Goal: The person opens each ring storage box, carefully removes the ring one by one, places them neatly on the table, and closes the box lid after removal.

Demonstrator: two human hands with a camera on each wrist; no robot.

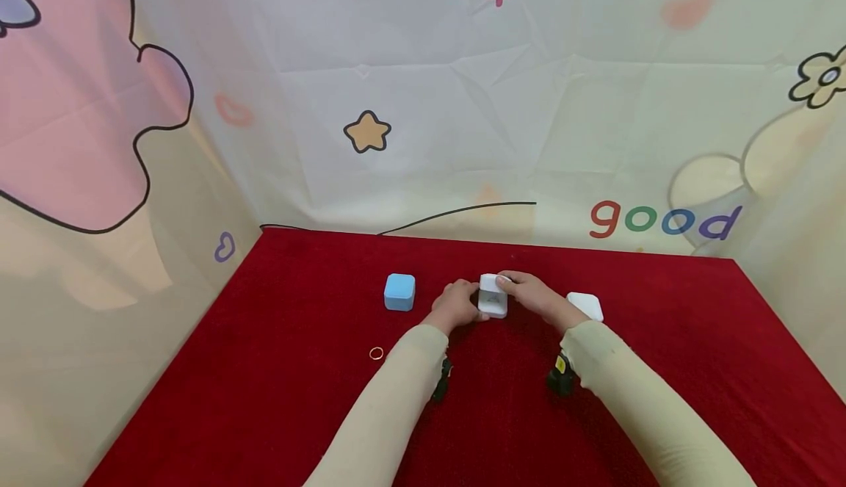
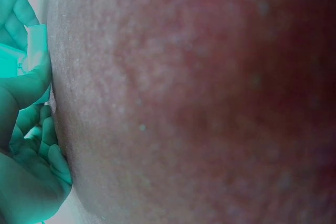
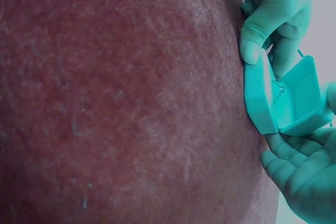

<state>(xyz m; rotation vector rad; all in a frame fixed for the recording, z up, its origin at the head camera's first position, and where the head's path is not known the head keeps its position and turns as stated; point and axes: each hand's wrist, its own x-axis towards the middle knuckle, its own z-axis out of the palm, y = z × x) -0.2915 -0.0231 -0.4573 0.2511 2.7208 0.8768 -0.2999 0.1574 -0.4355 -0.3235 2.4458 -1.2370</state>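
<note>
A small white ring box [image 1: 493, 308] stands with its lid raised on the red cloth, a little right of the middle. From its left side, my left hand [image 1: 456, 303] grips the base, the thumb at the near edge in the right wrist view. On the other side my right hand [image 1: 531, 292] pinches the raised lid [image 1: 489, 283]. The right wrist view shows the box's inside [image 3: 286, 103], with small lettering in it. Farther left, a light blue box [image 1: 399, 292] stands closed. A thin gold-coloured ring [image 1: 376, 353] lies on the cloth in front of it.
A second white box [image 1: 585, 305] stands beyond my right forearm, partly covered by it. The red cloth [image 1: 297, 399] spreads over the table. A printed curtain [image 1: 423, 90] hangs behind and at both sides.
</note>
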